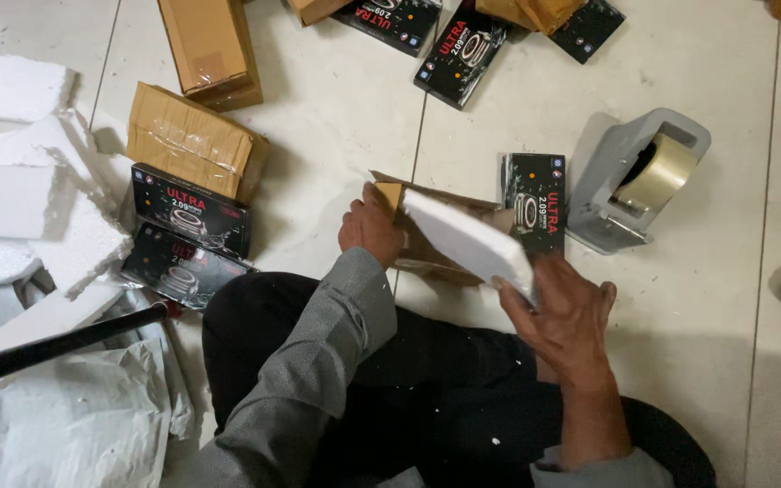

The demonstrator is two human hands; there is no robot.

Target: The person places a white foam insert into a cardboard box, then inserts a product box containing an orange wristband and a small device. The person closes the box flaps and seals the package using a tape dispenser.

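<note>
My left hand (371,228) grips the edge of an open brown cardboard box (427,248) lying on the tiled floor in front of my knees. A flat white foam slab (467,239) is held in my right hand (564,312), tilted with its far end going into the box's opening. A black product box (535,201) stands upright just behind the cardboard box, touching it.
A grey tape dispenser (636,176) with brown tape sits to the right. Two black product boxes (187,237) and taped cardboard parcels (193,140) lie to the left, white foam pieces (20,190) at far left. More black boxes (461,52) lie at the top.
</note>
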